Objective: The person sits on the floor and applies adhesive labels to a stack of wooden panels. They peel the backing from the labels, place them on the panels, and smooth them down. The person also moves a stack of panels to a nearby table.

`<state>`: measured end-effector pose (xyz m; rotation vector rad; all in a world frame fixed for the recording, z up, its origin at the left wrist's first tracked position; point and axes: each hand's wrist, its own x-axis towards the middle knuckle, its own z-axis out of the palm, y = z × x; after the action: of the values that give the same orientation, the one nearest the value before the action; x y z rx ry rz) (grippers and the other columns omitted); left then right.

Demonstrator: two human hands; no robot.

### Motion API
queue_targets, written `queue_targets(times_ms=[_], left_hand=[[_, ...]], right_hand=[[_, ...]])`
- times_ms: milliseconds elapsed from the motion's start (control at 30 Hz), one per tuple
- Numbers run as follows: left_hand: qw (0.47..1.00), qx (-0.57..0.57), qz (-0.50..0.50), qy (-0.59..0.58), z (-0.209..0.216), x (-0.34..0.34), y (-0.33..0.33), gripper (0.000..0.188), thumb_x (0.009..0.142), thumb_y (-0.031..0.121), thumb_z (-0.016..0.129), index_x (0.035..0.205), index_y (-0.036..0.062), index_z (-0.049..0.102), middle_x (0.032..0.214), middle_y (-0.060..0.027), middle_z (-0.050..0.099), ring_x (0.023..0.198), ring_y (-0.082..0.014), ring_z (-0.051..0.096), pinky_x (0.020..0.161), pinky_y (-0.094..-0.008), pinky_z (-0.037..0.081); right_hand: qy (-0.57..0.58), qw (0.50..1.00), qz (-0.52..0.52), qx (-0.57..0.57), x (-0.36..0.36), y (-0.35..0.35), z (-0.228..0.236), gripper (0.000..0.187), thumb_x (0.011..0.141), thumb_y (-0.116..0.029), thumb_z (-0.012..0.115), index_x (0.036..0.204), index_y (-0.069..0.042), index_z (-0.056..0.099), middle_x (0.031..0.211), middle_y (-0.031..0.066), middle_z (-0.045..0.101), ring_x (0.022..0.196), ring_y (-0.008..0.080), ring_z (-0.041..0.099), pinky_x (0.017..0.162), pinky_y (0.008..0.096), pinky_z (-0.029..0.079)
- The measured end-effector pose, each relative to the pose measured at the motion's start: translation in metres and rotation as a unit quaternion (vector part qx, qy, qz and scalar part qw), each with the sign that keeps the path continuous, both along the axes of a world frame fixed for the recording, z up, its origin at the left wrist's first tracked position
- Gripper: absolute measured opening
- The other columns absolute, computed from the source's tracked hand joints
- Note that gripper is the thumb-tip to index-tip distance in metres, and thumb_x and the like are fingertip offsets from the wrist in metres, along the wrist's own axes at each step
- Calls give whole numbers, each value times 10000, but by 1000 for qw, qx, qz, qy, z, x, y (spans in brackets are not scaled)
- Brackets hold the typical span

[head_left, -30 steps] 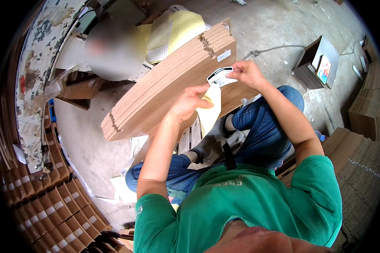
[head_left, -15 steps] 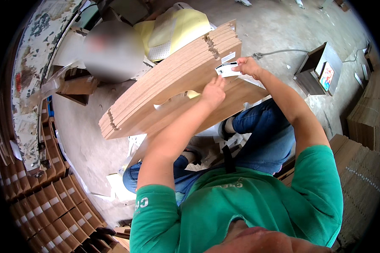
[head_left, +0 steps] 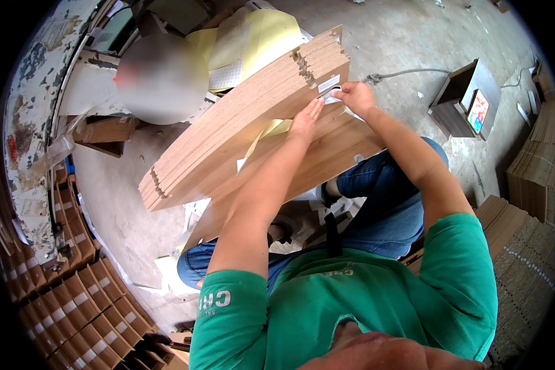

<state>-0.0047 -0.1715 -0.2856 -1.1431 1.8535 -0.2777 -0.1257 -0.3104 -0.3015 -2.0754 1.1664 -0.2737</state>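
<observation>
A stack of curved wood-grain boards (head_left: 240,108) stands on edge in front of me, with notches cut near both ends. One white label (head_left: 328,83) sits on the near board face close to its right end. Just below that one, my right hand (head_left: 356,98) pinches a small white label (head_left: 332,95) with a black stripe, held against or very close to the board. My left hand (head_left: 304,120) has its fingers stretched out flat, the tips at the label's left edge. Another wood-grain board (head_left: 327,148) leans below, over my legs.
Yellow and white sheets (head_left: 253,46) lie behind the stack. A dark open box (head_left: 459,102) with a phone-like screen (head_left: 477,111) stands on the floor at right. Stacked boards (head_left: 533,163) line the right, cardboard dividers (head_left: 86,314) the lower left. A worn machine frame (head_left: 37,123) runs along the left.
The label in my right hand has tilted and come down toward the board, baring the label behind it. My left hand has shifted slightly left, fingers flatter. A yellow strip shows more behind my left wrist.
</observation>
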Motion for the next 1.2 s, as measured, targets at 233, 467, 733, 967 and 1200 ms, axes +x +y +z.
queue_targets(times_ms=[233, 467, 733, 967, 1200], left_hand=[[983, 67, 151, 85, 40, -5, 36, 370, 857, 196, 451, 1196, 85, 548, 1457, -129, 181, 1364, -283, 81, 1094, -437, 4], [731, -187, 501, 425, 176, 43, 147, 291, 854, 225, 498, 997, -24, 551, 848, -184, 637, 784, -330, 621, 688, -381, 486], [229, -520, 377, 732, 272, 82, 273, 198, 858, 111, 579, 1029, 12, 565, 946, -51, 629, 837, -90, 576, 736, -220, 437], [135, -504, 315, 793, 282, 72, 284, 261, 855, 82, 568, 1091, -25, 535, 1035, -93, 607, 944, -131, 572, 837, -259, 433], [82, -462, 310, 827, 270, 64, 260, 274, 852, 67, 558, 1107, -25, 523, 1052, -93, 598, 959, -139, 569, 858, -261, 426]], right_hand=[[67, 986, -66, -138, -31, -52, 4, 352, 717, -374, 683, 881, -64, 655, 784, 135, 655, 741, 257, 634, 656, 363, 489], [-270, 911, -164, 267, -8, -25, 58, 463, 778, -409, 654, 1016, -14, 617, 952, 58, 616, 839, 132, 548, 720, 262, 428], [-253, 933, -128, 221, -9, -20, 56, 514, 744, -430, 696, 1025, -12, 594, 908, 34, 593, 770, 95, 519, 664, 231, 428], [-250, 942, -140, 177, -13, -23, 52, 361, 731, -357, 727, 816, -22, 622, 701, -3, 564, 645, 81, 464, 610, 232, 402], [-220, 952, -159, 139, -10, -31, 60, 279, 734, -309, 727, 814, -54, 647, 695, -25, 541, 598, 73, 423, 550, 222, 353]])
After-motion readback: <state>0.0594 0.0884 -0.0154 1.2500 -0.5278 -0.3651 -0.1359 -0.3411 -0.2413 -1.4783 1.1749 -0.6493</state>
